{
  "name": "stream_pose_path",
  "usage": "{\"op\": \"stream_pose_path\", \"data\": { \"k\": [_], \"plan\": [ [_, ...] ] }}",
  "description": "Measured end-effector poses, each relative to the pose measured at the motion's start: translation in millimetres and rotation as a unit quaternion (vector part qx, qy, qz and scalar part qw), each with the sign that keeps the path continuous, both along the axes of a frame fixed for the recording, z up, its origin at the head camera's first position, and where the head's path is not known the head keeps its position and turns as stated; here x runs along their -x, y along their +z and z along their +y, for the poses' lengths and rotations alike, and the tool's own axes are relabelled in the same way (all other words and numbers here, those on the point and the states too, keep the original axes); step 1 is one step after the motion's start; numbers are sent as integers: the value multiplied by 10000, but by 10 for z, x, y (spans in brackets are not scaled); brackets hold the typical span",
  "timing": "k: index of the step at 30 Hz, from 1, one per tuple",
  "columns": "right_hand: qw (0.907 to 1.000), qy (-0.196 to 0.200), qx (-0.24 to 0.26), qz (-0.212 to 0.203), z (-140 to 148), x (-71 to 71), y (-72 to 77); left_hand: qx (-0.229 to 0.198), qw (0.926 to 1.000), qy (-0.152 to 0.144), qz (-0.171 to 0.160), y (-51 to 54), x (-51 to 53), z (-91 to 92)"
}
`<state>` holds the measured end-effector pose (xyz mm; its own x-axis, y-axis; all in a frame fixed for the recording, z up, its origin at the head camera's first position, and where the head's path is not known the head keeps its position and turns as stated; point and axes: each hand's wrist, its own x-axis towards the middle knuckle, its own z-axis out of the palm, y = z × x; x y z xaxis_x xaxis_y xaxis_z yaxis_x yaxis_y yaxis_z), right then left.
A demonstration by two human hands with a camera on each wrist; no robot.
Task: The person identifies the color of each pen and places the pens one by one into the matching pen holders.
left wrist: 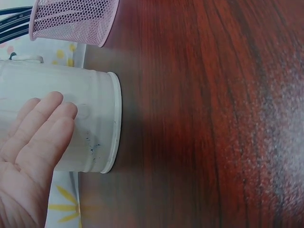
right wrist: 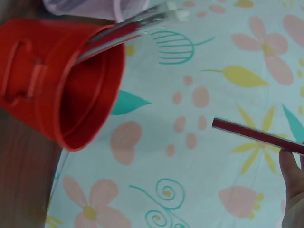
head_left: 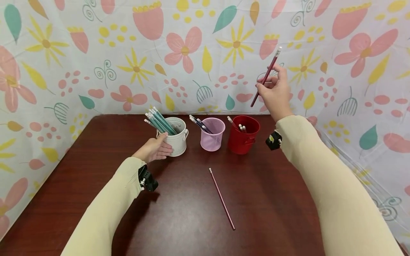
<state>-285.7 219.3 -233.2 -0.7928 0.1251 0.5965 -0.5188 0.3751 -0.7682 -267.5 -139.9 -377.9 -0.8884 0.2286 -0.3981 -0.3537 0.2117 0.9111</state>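
Above and right of the red bucket [head_left: 238, 140], my right hand [head_left: 276, 90] pinches a dark red pencil [head_left: 268, 75], its white eraser end up. In the right wrist view the pencil's [right wrist: 251, 134] lower end points toward the bucket's mouth, apart from it. Several pencils with white erasers stand in that bucket. My left hand [head_left: 158, 146] lies against the side of the white bucket [head_left: 177, 142], fingers straight, as the left wrist view of the hand [left wrist: 38, 137] shows. Teal pencils [head_left: 160, 121] lean out of the white bucket. Another red pencil [head_left: 221, 199] lies on the table.
Between the two buckets stands a pink mesh cup [head_left: 211, 140] with dark blue pencils [head_left: 201, 124]. All three containers stand near the back edge of the brown table [head_left: 179, 217]. A flower-patterned cloth [head_left: 192, 96] hangs right behind and along the sides.
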Motion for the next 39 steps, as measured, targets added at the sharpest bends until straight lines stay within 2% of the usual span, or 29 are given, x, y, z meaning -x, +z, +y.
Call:
{"op": "stream_pose_path", "data": {
  "k": [3,6,16,22,27,30,39],
  "plan": [
    [9998,-85,-160,89,-36,19,20,-26,10000,29,7,4,5,-4],
    [9992,-136,-388,-18,-59,31,-41,-49,10000,6,20,9,4,5],
    [9959,-111,-717,-547,-85,86,-434,-12,10000,-9,30,36,-7,-12],
    [9933,-21,-729,-894,-68,142,-762,-10,10000,81,-7,12,-9,1],
    [9920,-207,-678,-1046,-17,138,-977,-3,10000,69,0,-1,-17,16],
    [9914,-281,-691,-1078,2,132,-1035,-1,10000,43,13,-2,-16,15],
    [9895,-75,-655,-1282,36,128,-1085,18,10000,93,3,6,-17,15]
  ]
}}
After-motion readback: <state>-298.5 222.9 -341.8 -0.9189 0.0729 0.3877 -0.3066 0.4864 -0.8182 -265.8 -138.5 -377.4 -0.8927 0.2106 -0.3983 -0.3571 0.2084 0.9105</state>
